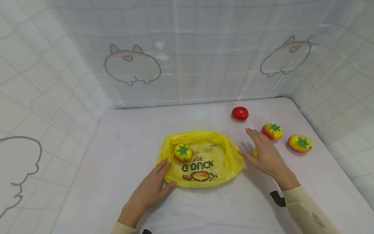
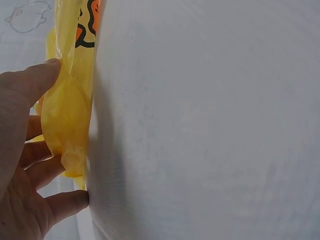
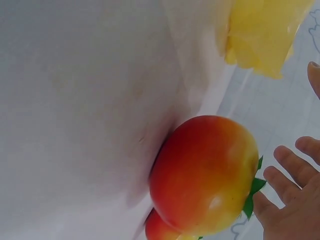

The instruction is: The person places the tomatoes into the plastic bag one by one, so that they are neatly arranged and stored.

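A yellow plastic bag [image 1: 233,162] lies with its mouth spread wide, and a yellow-red toy tomato [image 1: 183,153] with a green leaf rests inside at the left. My left hand [image 1: 150,190] touches the bag's left edge, its fingers relaxed; in the left wrist view the hand [image 2: 30,175] has its thumb and fingers against the yellow plastic [image 2: 67,115]. Beside the bag's right rim, my right hand [image 1: 267,157] hovers with fingers extended, partly hiding a yellow object [image 1: 255,152]. The right wrist view shows a red-yellow tomato [image 3: 205,175] near that hand [image 3: 295,200], which holds nothing.
Toward the back right are a red tomato [image 1: 240,113] and two yellow-red ones, one [image 1: 272,131] just beyond my right hand and another [image 1: 300,143] farther right. The white-covered table [image 1: 131,130] meets a tiled-pattern curtain [image 1: 204,65] behind.
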Demonstrator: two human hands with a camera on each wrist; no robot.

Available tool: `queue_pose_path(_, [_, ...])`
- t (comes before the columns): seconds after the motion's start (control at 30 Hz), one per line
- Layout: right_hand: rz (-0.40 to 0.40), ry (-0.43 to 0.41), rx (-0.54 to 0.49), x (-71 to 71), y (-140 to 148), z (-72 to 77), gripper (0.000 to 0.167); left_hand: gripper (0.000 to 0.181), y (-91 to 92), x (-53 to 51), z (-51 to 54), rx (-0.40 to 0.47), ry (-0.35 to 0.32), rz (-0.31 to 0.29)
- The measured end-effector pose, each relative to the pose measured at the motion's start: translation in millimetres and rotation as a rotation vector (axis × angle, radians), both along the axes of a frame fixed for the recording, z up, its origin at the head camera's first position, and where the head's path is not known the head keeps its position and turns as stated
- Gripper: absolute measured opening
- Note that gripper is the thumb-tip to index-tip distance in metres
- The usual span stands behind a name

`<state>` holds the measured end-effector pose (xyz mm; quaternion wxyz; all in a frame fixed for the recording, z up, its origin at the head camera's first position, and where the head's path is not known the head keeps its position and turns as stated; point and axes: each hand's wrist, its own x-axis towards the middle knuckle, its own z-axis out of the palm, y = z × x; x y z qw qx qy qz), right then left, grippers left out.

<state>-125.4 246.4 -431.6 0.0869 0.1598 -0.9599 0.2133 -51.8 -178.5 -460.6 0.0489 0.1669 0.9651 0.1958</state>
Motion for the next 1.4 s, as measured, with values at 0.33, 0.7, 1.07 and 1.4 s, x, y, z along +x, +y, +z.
queue_pose_path(0.33, [-0.009,0.011,-0.012,2.5,8.9,-2.8,0.086,0.077,-0.7,0.8,1.4,0.004,-0.011,-0.005])
queue_pose_path(0.7, [-0.088,-0.086,-0.034,3.9,22.1,0.1,0.089,0.076,-0.5,0.5,1.2,-0.008,-0.022,-0.001])
queue_pose_path(1.07, [-0.119,-0.121,-0.02,11.9,34.8,-5.8,0.097,0.077,-1.5,0.4,0.2,-0.006,-0.001,-0.005])
queue_pose_path(1.4, [-0.18,-0.174,-0.012,18.3,43.5,-5.9,0.104,0.076,-1.7,0.9,-0.8,0.014,0.041,-0.011])
